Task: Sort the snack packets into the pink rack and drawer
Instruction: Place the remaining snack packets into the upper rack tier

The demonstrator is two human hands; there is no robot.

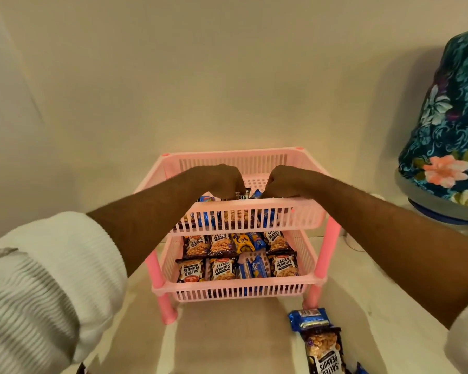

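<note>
A pink two-tier rack [320,217] stands on the white surface against the wall. Its lower basket [227,286] is filled with salted peanut packets [222,268] and blue biscuit packets [251,268]. Both hands reach into the top basket. My left hand [222,179] has its fingertips down on a dark peanut packet [239,197] there. My right hand [281,180] has its fingers curled at a blue packet [256,194]. The basket's front wall hides the fingertips. On the surface in front lie a blue biscuit packet [308,318] and a salted peanut packet [324,352].
A large object under a floral teal cloth [449,125] stands at the right on a grey and blue base. A cream wall rises right behind the rack. Another blue packet corner [361,369] shows at the bottom edge.
</note>
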